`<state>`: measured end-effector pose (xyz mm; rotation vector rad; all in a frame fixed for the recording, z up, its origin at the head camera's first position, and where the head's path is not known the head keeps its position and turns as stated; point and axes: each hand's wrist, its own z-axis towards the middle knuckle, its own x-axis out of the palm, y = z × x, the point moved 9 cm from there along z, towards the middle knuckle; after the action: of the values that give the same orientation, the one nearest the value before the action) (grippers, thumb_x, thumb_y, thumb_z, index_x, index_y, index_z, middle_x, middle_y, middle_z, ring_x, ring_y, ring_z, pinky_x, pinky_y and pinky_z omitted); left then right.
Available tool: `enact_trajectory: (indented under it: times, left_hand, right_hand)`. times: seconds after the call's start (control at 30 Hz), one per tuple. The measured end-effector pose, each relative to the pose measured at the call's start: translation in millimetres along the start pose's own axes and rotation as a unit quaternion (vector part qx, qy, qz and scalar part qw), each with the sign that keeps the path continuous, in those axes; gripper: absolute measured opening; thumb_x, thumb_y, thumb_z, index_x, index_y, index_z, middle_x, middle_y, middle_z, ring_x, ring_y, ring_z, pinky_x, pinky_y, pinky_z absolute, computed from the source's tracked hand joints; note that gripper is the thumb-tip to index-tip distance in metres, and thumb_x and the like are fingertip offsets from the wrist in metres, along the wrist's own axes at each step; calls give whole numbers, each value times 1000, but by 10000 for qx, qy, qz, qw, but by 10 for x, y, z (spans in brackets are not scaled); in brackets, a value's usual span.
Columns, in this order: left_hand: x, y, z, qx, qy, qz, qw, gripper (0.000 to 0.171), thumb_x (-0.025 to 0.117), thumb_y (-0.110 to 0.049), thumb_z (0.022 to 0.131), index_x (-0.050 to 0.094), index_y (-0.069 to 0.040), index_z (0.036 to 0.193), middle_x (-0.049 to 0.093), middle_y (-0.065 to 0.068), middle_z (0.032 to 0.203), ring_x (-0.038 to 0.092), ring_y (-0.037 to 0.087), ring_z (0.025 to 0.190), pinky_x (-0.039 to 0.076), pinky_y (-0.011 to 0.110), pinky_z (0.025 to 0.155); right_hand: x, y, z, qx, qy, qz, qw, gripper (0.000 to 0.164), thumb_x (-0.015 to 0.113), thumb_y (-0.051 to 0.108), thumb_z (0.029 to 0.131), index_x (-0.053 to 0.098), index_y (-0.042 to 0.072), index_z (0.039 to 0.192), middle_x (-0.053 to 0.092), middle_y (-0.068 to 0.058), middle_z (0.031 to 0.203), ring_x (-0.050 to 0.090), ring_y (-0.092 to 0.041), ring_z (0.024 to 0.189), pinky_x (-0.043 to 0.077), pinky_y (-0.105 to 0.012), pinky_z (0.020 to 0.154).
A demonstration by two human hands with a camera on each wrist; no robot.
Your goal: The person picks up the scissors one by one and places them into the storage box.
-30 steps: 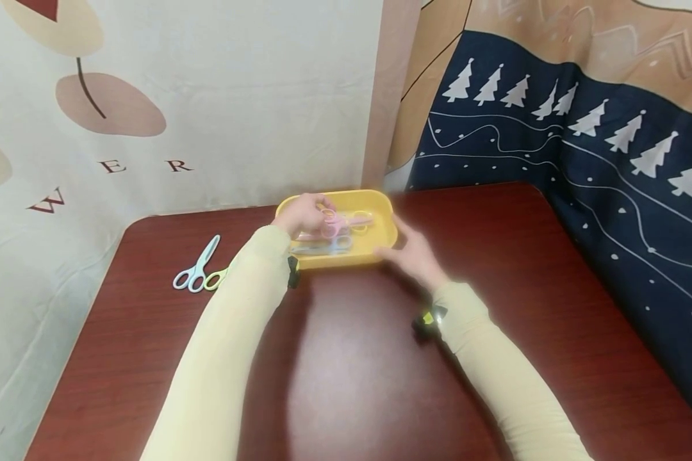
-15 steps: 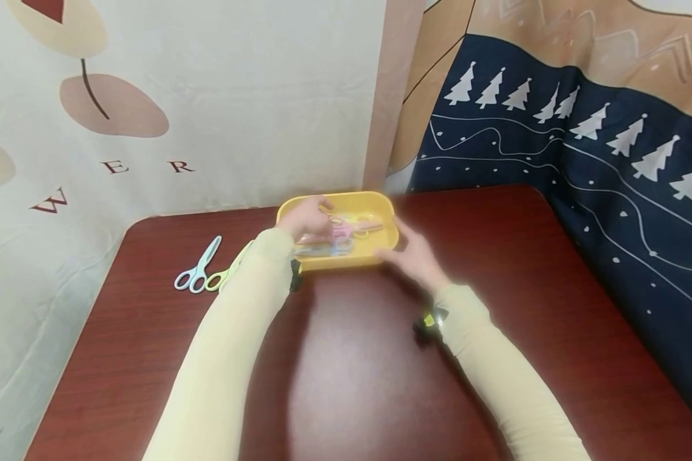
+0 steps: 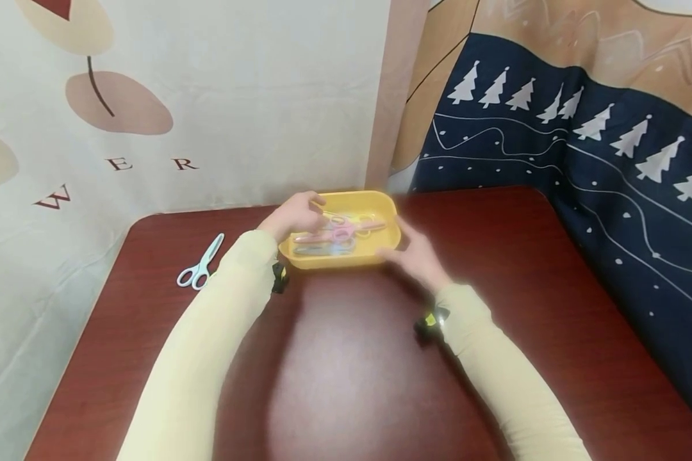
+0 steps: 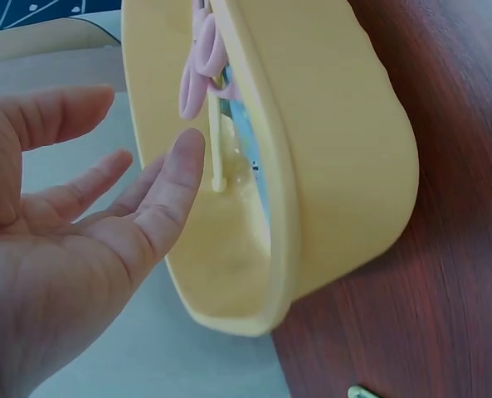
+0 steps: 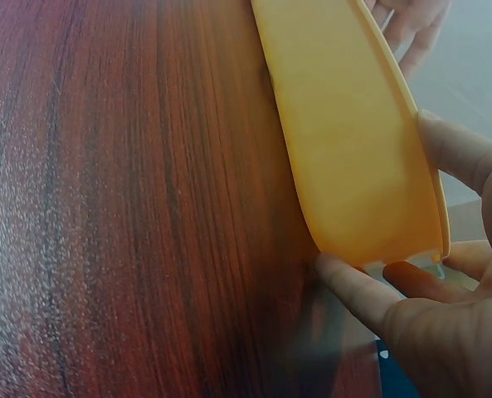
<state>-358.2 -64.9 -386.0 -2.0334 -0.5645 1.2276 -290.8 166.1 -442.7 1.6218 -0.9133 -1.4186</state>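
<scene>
A yellow plastic bin [image 3: 357,257] stands at the back of the table with pink scissors [image 3: 343,232], light blue scissors [image 3: 341,247] and yellow scissors [image 3: 364,223] inside. Over the bin's left end hovers my left hand [image 3: 295,214], its fingers loosely spread and holding nothing. The left wrist view puts those fingertips just short of the pink scissors' handles [image 4: 206,54]. My right hand [image 3: 415,253] grips the bin's right end. In the right wrist view, thumb and fingers reach around the bin's end wall [image 5: 370,166].
Light blue scissors [image 3: 202,264] lie on the dark red table [image 3: 346,358] left of the bin. My left sleeve [image 3: 207,333] covers the table just beside them. A pale curtain [image 3: 265,115] hangs behind the table, and a dark blue one [image 3: 496,147] hangs at the right.
My left hand has lowered the pink scissors into the bin, let them go and drawn back to the left. The sleeve now hides the green scissors on the table. My right hand stays put.
</scene>
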Motion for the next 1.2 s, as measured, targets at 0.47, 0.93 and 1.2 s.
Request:
enact_trajectory:
  times: [0.47,0.93,1.2]
  left_hand:
    - [-153,65,-308,358,-174,-362,9986,55,62,-4,97,45,2,149,53,26,147,63,42,120,56,51,101]
    - [-296,367,-624,514,-499,-313,9969,52,62,-5,97,49,4,147,58,27,141,61,38,123,56,41,95]
    - [-398,519,-812,650,-847,-461,9932,48,60,-1,97,51,7,144,61,28,137,64,39,119,57,45,96]
  right_hand:
    - [2,35,-13,-48,5,113,9999,97,87,34,84,32,33,163,44,1,161,51,-19,138,40,-45,119]
    - [30,55,-18,-84,56,233,9997,95,85,29,86,31,32,164,48,-1,159,56,-21,134,45,-43,115]
    - [35,22,-5,-7,79,279,9996,95,85,30,86,30,35,163,46,0,160,54,-21,137,44,-42,116]
